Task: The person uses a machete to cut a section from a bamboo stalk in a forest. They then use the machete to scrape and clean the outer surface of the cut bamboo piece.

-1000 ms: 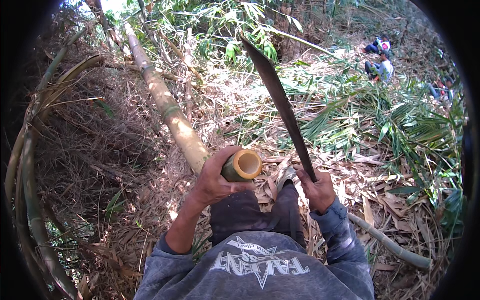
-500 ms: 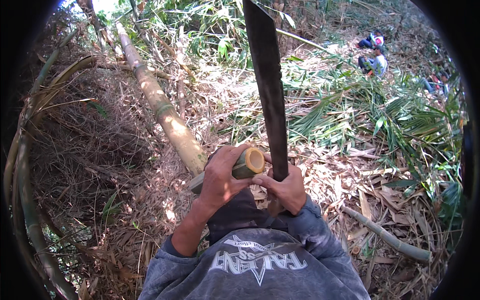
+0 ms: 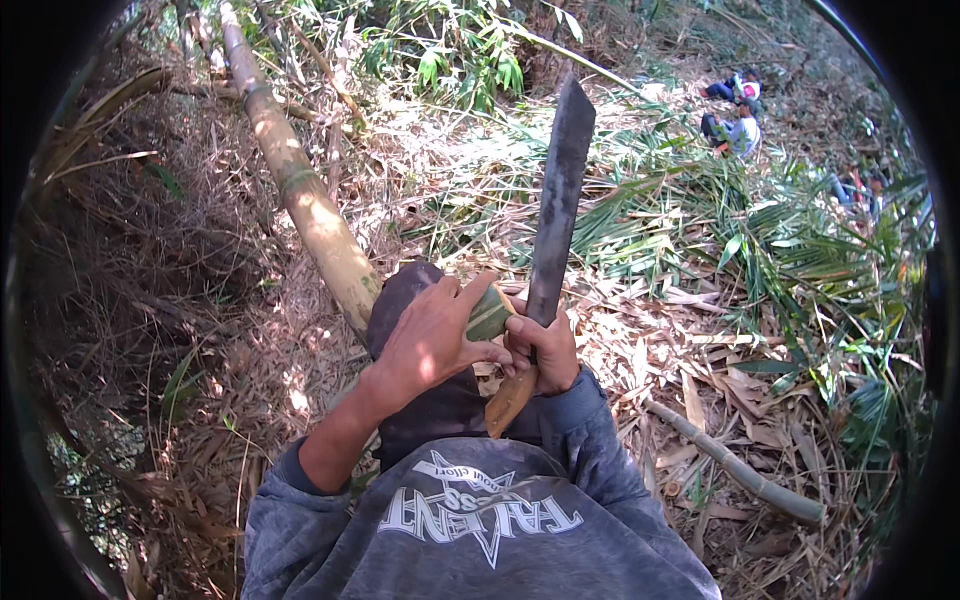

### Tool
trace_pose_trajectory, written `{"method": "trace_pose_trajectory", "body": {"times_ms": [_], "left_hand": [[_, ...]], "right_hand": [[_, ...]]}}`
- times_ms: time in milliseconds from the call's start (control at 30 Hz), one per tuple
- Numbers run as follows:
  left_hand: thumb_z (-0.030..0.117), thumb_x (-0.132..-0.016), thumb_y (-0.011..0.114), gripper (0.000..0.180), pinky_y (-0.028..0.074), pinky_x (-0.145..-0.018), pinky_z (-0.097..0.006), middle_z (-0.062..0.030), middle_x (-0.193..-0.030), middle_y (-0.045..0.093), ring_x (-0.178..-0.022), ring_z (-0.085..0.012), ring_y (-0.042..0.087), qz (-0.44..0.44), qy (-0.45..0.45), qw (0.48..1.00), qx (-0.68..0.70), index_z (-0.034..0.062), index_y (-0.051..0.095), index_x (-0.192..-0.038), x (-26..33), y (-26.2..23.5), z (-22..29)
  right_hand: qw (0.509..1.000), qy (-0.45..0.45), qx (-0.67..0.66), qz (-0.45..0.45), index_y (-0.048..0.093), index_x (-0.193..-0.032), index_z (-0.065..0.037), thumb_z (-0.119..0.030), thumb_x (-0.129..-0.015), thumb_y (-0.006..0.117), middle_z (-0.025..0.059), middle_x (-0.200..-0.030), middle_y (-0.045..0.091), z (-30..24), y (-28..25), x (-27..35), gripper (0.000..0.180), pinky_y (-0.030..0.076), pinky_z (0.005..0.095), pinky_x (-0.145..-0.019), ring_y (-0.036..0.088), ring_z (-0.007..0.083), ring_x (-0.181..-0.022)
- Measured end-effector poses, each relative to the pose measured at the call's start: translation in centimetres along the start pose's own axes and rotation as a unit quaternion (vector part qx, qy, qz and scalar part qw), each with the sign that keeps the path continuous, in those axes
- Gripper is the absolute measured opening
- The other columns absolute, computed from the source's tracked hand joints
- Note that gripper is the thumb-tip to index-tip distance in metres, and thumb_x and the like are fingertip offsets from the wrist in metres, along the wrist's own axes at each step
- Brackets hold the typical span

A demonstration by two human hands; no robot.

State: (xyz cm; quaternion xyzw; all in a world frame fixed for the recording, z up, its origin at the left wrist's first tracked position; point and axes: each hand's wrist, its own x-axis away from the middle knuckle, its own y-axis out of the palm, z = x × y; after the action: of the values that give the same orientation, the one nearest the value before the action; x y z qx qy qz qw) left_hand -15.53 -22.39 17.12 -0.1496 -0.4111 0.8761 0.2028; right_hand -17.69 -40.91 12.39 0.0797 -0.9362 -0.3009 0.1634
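Observation:
My left hand (image 3: 425, 335) curls around a short green bamboo section (image 3: 488, 318), thumb and fingers on its side. The section's pale cut rim now faces away to the right, so its hollow hardly shows. Gripped in my right hand (image 3: 550, 352) is a machete, its dark blade (image 3: 562, 190) pointing up and away from me and its wooden handle (image 3: 510, 402) sticking out below the fist. The thumb and some fingers of that same hand also touch the bamboo section. Both hands meet in front of my dark-trousered knee (image 3: 400, 295).
A long, thick bamboo pole (image 3: 300, 190) slants from the far left down to my knee. On the right lies a thinner bamboo piece (image 3: 735, 462) among dry leaves. Green palm fronds (image 3: 660, 215) cover the ground beyond. Several people sit at the far right, one in a light top (image 3: 742, 133).
The bamboo section has turned, and its open end no longer faces me. The machete blade has tilted farther away and sits lower. My right hand has shifted, baring more of the handle.

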Motion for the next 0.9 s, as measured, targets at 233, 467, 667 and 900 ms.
{"method": "trace_pose_trajectory", "body": {"times_ms": [233, 467, 667, 900], "left_hand": [[0.037, -0.075, 0.081, 0.084, 0.046, -0.091, -0.042, -0.0236, -0.118, 0.055, -0.107, -0.0373, 0.059, -0.005, 0.007, 0.988, 0.155, 0.0037, 0.04, -0.14, 0.8, 2.8, -2.5], [0.029, -0.081, 0.078, 0.067, 0.047, -0.09, -0.034, -0.0178, -0.109, 0.064, -0.102, -0.0215, 0.061, -0.051, -0.021, 0.946, 0.319, -0.0033, 0.047, -0.131, 1.3, -0.9, -2.0], [0.027, -0.078, 0.078, 0.046, 0.05, -0.083, -0.031, -0.0101, -0.1, 0.069, -0.09, -0.0191, 0.065, -0.041, -0.006, 0.958, 0.283, -0.0018, 0.063, -0.11, 1.3, -2.7, -1.8], [0.019, -0.067, 0.079, 0.049, 0.052, -0.083, -0.032, -0.0074, -0.097, 0.068, -0.09, -0.0167, 0.064, -0.061, -0.041, 0.93, 0.36, -0.0012, 0.063, -0.11, 1.8, -3.0, -1.0]], "right_hand": [[0.999, 0.009, 0.051, 0.015, 0.054, -0.126, 0.01, -0.012, -0.085, 0.07, -0.0022, -0.054, 0.043, 0.3, -0.4, 0.4, 0.049, 0.04, 0.0245, -0.041, 0.044, 0.0079, -0.041], [0.95, -0.032, 0.293, 0.104, 0.07, -0.108, -0.001, -0.024, -0.098, 0.059, -0.0049, -0.056, 0.048, -2.0, -1.6, 1.2, 0.027, 0.033, 0.023, -0.041, 0.042, 0.0069, -0.043], [0.717, -0.274, 0.641, 0.012, 0.069, -0.102, -0.006, -0.008, -0.083, 0.068, 0.0148, -0.079, 0.07, -4.2, -3.7, 2.5, 0.019, 0.054, 0.035, -0.057, 0.069, 0.0302, -0.068], [0.623, -0.304, 0.714, -0.098, 0.06, -0.117, -0.009, -0.01, -0.066, 0.073, 0.0106, -0.087, 0.068, -4.8, -3.5, 2.4, 0.052, 0.054, 0.0377, -0.059, 0.067, 0.0293, -0.071]]}}
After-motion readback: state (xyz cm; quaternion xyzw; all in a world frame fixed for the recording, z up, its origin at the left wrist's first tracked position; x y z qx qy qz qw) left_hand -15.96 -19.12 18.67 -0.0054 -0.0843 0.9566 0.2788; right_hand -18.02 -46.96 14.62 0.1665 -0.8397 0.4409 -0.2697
